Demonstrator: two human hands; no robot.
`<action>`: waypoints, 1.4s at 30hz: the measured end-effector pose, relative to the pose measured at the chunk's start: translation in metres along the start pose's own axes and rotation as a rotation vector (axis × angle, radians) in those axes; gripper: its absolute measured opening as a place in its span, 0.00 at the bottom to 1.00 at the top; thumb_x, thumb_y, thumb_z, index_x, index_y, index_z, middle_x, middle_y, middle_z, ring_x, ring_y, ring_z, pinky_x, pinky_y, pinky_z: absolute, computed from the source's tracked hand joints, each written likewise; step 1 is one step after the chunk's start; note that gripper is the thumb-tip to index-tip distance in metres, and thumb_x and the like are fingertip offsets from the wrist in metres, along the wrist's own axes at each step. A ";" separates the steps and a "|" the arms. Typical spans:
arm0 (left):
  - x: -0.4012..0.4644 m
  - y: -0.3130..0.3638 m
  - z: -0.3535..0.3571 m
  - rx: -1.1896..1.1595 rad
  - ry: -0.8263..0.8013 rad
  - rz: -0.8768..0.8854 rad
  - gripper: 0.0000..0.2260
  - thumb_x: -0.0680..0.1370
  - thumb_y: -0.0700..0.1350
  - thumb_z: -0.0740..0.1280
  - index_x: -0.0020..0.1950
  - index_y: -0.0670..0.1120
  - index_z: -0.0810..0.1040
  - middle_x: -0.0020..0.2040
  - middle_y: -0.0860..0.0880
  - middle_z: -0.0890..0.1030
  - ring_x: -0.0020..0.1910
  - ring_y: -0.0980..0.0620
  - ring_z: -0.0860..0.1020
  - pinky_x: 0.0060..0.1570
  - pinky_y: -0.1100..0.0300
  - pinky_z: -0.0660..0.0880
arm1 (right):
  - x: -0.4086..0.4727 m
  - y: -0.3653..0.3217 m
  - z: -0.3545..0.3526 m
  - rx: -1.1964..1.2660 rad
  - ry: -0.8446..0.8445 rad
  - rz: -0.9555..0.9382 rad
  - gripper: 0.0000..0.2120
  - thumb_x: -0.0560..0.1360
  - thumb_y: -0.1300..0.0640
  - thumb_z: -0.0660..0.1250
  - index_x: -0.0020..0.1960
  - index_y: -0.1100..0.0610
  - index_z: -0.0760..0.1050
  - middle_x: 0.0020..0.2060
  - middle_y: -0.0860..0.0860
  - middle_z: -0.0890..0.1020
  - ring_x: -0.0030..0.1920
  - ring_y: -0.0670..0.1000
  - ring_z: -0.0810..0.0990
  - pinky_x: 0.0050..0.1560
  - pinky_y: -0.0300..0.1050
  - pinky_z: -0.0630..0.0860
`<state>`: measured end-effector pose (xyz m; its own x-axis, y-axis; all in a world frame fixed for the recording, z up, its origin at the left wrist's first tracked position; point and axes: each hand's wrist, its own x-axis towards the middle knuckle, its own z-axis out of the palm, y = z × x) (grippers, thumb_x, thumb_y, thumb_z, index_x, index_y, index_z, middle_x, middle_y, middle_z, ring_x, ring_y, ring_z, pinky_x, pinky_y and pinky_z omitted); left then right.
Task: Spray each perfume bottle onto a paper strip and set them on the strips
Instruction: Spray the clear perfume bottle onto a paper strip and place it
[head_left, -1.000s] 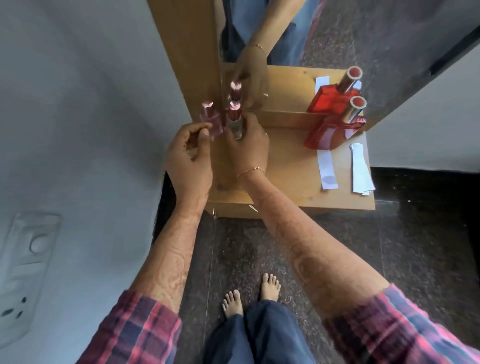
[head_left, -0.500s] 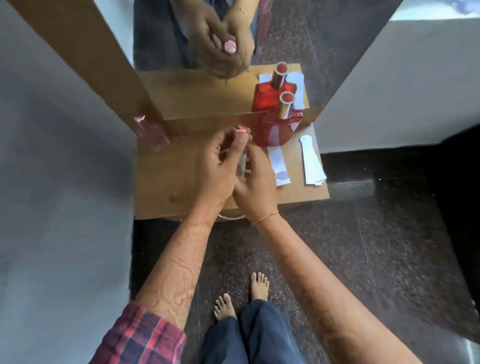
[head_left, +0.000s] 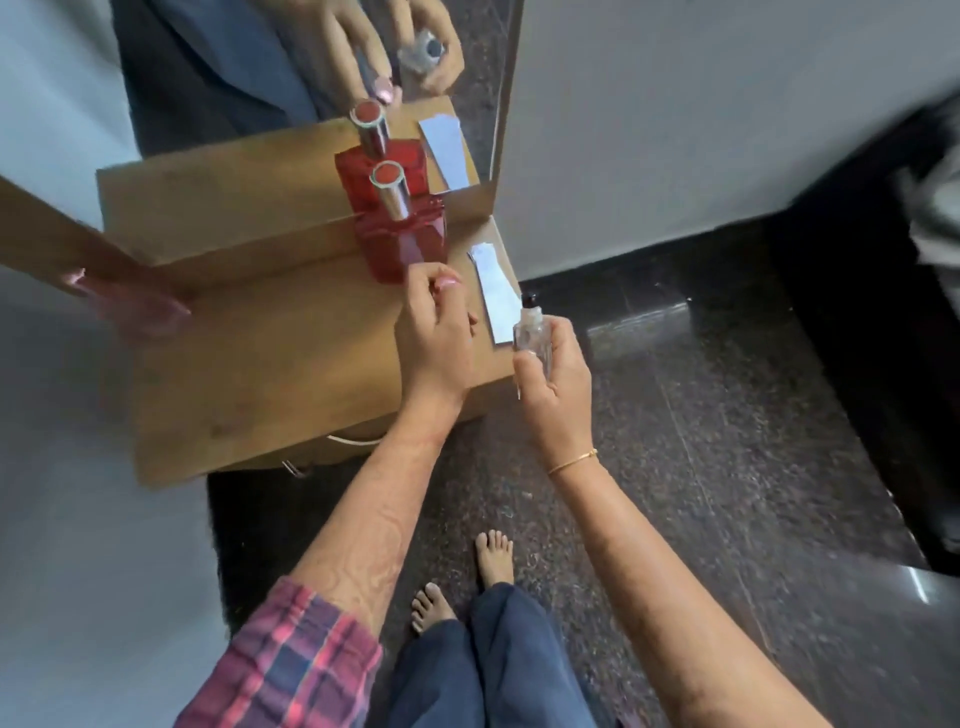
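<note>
My right hand (head_left: 556, 384) grips a small clear perfume bottle (head_left: 532, 340), upright, with its black spray nozzle bare, just off the shelf's right front corner. My left hand (head_left: 434, 332) is over the shelf beside it, fingers pinched on a small pink cap (head_left: 448, 283). A red square perfume bottle (head_left: 402, 244) with a silver cap stands at the back of the wooden shelf (head_left: 260, 364), against the mirror. White paper strips (head_left: 498, 296) lie along the shelf's right edge. A pink bottle (head_left: 130, 306), blurred, stands at the shelf's left end.
A mirror (head_left: 291, 78) behind the shelf repeats the red bottle, the strips and both hands. White walls flank the shelf on the left and right. Below it are the dark speckled floor (head_left: 701, 441) and my bare feet (head_left: 493, 556).
The hands have parted: the pink cap stays in my left hand, and my right hand has carried the clear bottle to the shelf's right corner. The view has swung right.
</note>
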<state>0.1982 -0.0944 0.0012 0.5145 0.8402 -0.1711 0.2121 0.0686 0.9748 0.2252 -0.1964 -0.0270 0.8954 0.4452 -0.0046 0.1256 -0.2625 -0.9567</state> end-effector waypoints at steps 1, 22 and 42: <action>0.001 -0.004 0.006 0.132 -0.027 -0.042 0.06 0.76 0.44 0.57 0.47 0.46 0.73 0.41 0.46 0.79 0.41 0.44 0.77 0.41 0.56 0.69 | 0.000 0.003 -0.006 0.006 0.014 0.014 0.09 0.69 0.55 0.57 0.47 0.57 0.69 0.37 0.44 0.72 0.37 0.38 0.70 0.38 0.29 0.66; 0.029 -0.002 0.035 0.825 -0.030 -0.077 0.18 0.73 0.49 0.69 0.57 0.43 0.70 0.55 0.45 0.80 0.55 0.41 0.77 0.44 0.56 0.66 | 0.026 0.004 -0.013 -0.180 -0.037 0.061 0.14 0.70 0.61 0.69 0.54 0.57 0.73 0.39 0.48 0.79 0.39 0.54 0.78 0.40 0.48 0.74; 0.036 0.004 0.019 0.491 -0.085 -0.236 0.07 0.72 0.48 0.70 0.37 0.47 0.81 0.34 0.49 0.78 0.39 0.47 0.75 0.41 0.57 0.73 | 0.030 0.000 -0.008 -0.400 -0.031 -0.070 0.13 0.69 0.55 0.67 0.54 0.54 0.77 0.38 0.51 0.83 0.37 0.56 0.79 0.36 0.42 0.68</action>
<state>0.2334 -0.0748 -0.0041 0.4673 0.7846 -0.4075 0.6822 -0.0267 0.7307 0.2556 -0.1894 -0.0248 0.8664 0.4975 0.0422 0.3477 -0.5406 -0.7660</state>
